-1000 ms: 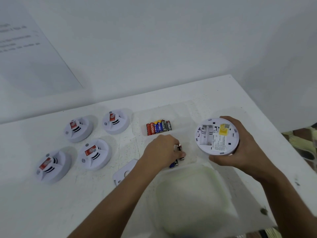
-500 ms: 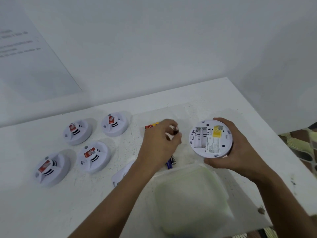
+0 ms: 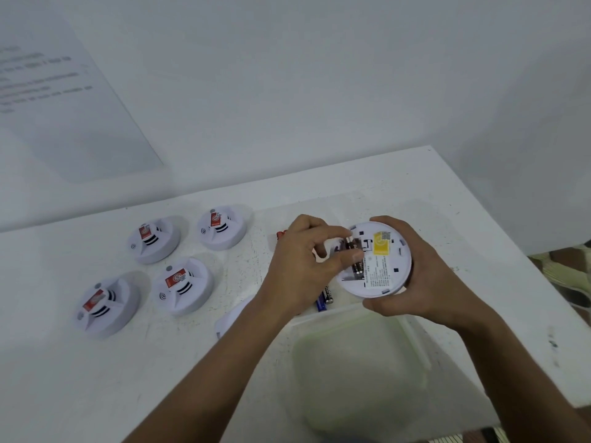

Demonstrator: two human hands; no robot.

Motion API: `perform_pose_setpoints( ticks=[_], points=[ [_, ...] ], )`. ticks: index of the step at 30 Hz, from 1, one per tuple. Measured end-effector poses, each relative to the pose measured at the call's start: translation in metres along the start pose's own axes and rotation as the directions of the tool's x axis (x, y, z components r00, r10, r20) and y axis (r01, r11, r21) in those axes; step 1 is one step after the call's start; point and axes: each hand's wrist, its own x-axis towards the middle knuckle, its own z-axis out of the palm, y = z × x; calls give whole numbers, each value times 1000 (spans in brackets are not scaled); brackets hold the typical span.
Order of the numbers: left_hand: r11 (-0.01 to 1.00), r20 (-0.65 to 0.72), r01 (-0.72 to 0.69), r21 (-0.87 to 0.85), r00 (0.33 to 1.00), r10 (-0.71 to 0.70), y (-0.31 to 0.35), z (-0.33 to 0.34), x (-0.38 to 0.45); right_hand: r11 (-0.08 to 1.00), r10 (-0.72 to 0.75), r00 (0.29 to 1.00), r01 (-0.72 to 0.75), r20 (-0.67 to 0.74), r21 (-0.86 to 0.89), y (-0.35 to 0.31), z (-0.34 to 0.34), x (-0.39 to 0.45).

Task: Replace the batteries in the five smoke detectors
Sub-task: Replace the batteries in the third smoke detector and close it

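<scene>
Nearest the camera, a translucent, pale-green plastic tub [image 3: 358,372] with rounded corners sits on the white, speckled worktop [image 3: 192,372]. Just beyond its far rim lie loose batteries [image 3: 324,298], one blue, one dark; their print is too small to read. Left of the tub's far corner a white round cover [image 3: 228,319] lies partly hidden by the left forearm.

Above the tub's far rim the right hand [image 3: 412,282] wraps its grip around an upturned smoke detector [image 3: 379,260], a smooth white plastic disc whose back carries a yellow sticker and a white label of fine print, unreadable here. The left hand [image 3: 300,270] pinches a dark battery [image 3: 356,257] between thumb and forefinger, its grip narrow, the cell lying in the detector's open battery bay.

Well left of the tub stand four more detectors [image 3: 182,286], domed white plastic with slotted vents, each bearing a red label; the writing is illegible. Beyond the left hand, a red battery end [image 3: 281,234] peeks out.
</scene>
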Motion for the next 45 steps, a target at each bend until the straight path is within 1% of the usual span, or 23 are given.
perform_pose_setpoints(
  ticks=[3, 5, 7, 8, 12, 15, 19, 21, 22, 23, 25, 27, 29, 31, 32, 34, 37, 40, 45],
  points=[
    [999, 49, 3, -32, 999, -2, -5, 0, -6, 1000, -1, 1000, 1, -10, 4, -1, 0, 3],
    [998, 170, 25, -62, 985, -14, -10, -6, -7, 1000, -8, 1000, 8, -15, 1, 1, -1, 4],
    [996, 314, 59, -65, 949, -36, -14, -13, -7, 1000, -15, 1000, 15, -10, 8, 2, -1, 5],
    [997, 342, 57, -47, 939, -38, -16, -16, -7, 1000, -13, 1000, 13, -2, 11, 3, -1, 5],
    [999, 291, -10, 40, 957, -2, -19, -16, -7, 1000, 0, 999, 0, 34, -4, 3, 1, 9],
    [994, 297, -72, 87, 954, 43, -24, -13, -8, 1000, 0, 999, 0, 43, -8, 0, 2, 12],
    [995, 317, -80, 53, 947, 60, -24, -15, -6, 1000, 11, 1000, -10, 13, -9, -2, 0, 16],
    [998, 322, -15, 59, 947, -5, -26, -18, -6, 1000, 19, 999, -19, -28, -9, -2, -3, 15],
    [995, 296, 30, 99, 953, -59, -27, -20, -6, 1000, 29, 998, -29, -59, 0, -1, -5, 13],
    [981, 254, 61, 182, 961, -106, -30, -21, -7, 999, 41, 995, -40, -88, 13, 0, -7, 11],
    [908, 192, 48, 416, 971, -139, -32, -22, -7, 997, 67, 990, -63, -123, 37, 3, -10, 6],
    [827, 220, 24, 561, 959, -177, -32, -21, -4, 994, 96, 988, -90, -121, 55, 5, -11, 2],
    [763, 289, 15, 647, 920, -264, -32, -14, 2, 992, 116, 988, -109, -103, 64, 7, -9, -1],
    [666, 347, -38, 745, 874, -340, -32, -6, 9, 991, 125, 987, -119, -97, 56, 7, -6, -3],
    [627, 365, -65, 777, 857, -363, -33, -2, 12, 991, 128, 987, -123, -99, 55, 8, -6, -4],
    [599, 373, -76, 797, 843, -388, -36, 2, 15, 990, 133, 986, -127, -105, 62, 7, -6, -6],
    [623, 361, -31, 781, 837, -412, -38, 6, 14, 991, 126, 986, -121, -108, 55, 6, -8, -9],
    [659, 337, 23, 752, 845, -414, -37, 6, 13, 991, 130, 985, -123, -116, 61, 8, -10, -12],
    [767, 308, 115, 632, 870, -385, -35, 5, 9, 991, 124, 986, -118, -113, 56, 7, -9, -12]
  ],
)
